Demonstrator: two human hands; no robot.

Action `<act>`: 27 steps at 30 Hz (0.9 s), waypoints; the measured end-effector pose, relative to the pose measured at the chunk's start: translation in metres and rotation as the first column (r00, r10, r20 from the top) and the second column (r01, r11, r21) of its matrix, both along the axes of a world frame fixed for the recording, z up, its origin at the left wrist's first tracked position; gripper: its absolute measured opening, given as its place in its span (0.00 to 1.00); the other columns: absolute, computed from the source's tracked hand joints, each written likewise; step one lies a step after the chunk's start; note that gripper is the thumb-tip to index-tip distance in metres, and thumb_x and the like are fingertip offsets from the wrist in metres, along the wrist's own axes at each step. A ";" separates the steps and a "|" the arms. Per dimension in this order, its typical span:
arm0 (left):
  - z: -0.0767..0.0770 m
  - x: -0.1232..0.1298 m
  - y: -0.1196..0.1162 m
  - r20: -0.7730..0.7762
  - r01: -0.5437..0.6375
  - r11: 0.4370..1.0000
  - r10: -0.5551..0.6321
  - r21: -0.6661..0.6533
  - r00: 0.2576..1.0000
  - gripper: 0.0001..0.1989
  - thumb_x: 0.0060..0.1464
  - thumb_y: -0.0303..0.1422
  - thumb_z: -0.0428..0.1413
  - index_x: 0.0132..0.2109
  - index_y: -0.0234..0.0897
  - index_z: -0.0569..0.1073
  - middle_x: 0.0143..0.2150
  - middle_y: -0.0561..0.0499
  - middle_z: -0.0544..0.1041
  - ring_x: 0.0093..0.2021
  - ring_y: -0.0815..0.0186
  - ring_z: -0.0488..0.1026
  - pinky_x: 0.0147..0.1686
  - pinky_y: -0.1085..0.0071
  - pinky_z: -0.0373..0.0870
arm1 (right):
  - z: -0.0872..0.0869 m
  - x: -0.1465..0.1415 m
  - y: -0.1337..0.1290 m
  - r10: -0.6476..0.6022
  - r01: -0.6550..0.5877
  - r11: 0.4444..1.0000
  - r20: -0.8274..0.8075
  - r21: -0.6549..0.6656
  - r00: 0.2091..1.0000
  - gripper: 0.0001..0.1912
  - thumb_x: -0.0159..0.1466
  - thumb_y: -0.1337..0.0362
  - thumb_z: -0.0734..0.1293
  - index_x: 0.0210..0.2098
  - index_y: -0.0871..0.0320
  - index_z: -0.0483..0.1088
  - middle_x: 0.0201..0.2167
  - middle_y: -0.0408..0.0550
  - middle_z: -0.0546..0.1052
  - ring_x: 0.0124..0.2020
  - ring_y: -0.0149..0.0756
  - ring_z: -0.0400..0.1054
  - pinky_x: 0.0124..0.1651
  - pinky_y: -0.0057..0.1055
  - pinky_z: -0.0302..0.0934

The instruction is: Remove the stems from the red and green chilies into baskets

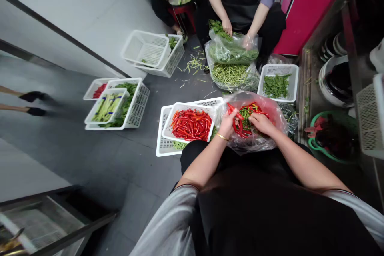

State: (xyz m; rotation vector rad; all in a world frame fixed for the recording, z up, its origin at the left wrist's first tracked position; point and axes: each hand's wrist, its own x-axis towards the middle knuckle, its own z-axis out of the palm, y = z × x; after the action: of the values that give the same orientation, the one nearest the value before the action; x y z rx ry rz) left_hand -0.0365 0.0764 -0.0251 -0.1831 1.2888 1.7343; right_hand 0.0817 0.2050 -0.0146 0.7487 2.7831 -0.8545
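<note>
My left hand is closed around a few red chili peppers, just above the left side of a clear plastic bag. My right hand has its fingers pinched together over the same bag; whatever they grip is hidden. More red chilies and green stems fill the bag's opening between both hands. To the left, beside my knee, a white basket heaped with loose red chilies rests on a larger white basket with cut green vegetables partly showing.
Two people sit opposite; one handles leafy greens over a plastic bag. White baskets of vegetables stand at left, another basket with leaves at right. A green basin sits beside a shelf. Stem scraps litter the floor. Someone's legs show far left.
</note>
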 end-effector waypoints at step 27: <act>-0.025 0.008 -0.015 -0.173 0.395 0.903 -0.367 0.169 0.914 0.23 0.31 0.28 0.72 0.40 0.30 0.77 0.32 0.48 0.80 0.28 0.68 0.76 0.35 0.70 0.73 | 0.002 0.008 0.005 -0.401 0.219 0.581 -0.041 -0.783 0.915 0.25 0.57 0.41 0.69 0.28 0.58 0.66 0.15 0.39 0.68 0.16 0.28 0.63 0.20 0.25 0.60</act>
State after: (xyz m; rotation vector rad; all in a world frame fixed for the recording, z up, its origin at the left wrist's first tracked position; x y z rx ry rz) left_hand -0.0287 0.0619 -0.0498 0.2955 1.1454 1.5392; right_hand 0.0895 0.2097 -0.0130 1.0031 2.0503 -2.1123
